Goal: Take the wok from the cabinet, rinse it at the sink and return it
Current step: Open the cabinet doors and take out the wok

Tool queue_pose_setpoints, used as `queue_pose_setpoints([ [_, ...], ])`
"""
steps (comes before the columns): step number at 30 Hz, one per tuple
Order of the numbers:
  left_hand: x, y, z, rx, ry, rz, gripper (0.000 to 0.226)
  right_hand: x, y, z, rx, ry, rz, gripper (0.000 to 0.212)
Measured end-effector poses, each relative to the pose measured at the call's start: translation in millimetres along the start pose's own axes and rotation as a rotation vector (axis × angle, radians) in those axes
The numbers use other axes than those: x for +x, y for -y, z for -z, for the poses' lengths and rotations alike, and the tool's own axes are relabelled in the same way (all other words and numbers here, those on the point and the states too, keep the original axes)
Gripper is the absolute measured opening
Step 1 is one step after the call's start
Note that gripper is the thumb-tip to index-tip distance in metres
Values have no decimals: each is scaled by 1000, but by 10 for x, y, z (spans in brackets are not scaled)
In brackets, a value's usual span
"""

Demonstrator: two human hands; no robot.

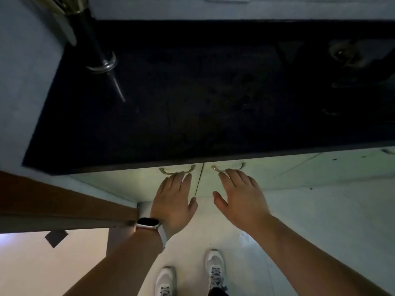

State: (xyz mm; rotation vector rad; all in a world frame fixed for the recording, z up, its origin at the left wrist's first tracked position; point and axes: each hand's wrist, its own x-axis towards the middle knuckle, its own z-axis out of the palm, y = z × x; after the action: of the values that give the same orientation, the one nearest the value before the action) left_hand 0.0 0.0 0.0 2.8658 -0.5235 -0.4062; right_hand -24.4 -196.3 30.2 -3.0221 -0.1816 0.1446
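The task is judged to be at one of its two ends, and which one cannot be told: both pale doors of the cabinet (245, 178) below the dark surface (192, 103) are seen shut, and the wok is nowhere in view. Either the doors are about to be opened and everything is left to do, namely taking the wok out, rinsing it and putting it back, or the doors are closed on a wok already returned. No sink is shown. The left hand (173, 201) is held flat just below the left door handle (177, 169), its fingers (178, 180) spread and extended, the tips touching or nearly touching the handle's lower edge; nothing is gripped. The right hand (241, 199) is placed in mirror fashion below the right door handle (227, 166), its fingers (233, 178) likewise open and splayed, tips at the handle, with nothing held. The seam between the two doors runs between the hands. If the wok is in the cabinet, it lies behind the doors, beyond the fingers and hidden from them; this is an inference from the task, not something seen. A watch (149, 225) is worn on the left wrist. On the surface, far left of the handles, a dark stand with a metal base (102, 63) is seen, and white shoes (214, 268) are visible on the floor below the cabinet.
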Motion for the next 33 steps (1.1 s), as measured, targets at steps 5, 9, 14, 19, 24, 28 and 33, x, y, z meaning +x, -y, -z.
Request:
queue_pose_setpoints([
  [5, 316, -81, -196, -12, -112, 21, 67, 299, -252, -301, 24, 46, 30, 51],
  [9, 450, -135, -308, -12, -131, 70, 64, 442, -375, -518, 44, 38, 86, 53],
  [14, 454, -150, -429, -77, -252, 95, 59, 488, -399, -697, 86, -27, 91, 51],
  [19, 187, -198, -515, -181, -234, 111, 59, 245, -363, -781, 175, -86, 41, 42],
  [24, -311, -175, -596, -239, -178, 90, 56, -150, -414, -785, 206, -45, 33, 49],
  [28, -696, -77, -649, -265, -100, 98, 55, -482, -399, -734, 289, 29, -61, 55],
  [33, -1130, 45, -737, -287, -65, 150, 56, -967, -368, -650, 365, 27, -205, 63],
])
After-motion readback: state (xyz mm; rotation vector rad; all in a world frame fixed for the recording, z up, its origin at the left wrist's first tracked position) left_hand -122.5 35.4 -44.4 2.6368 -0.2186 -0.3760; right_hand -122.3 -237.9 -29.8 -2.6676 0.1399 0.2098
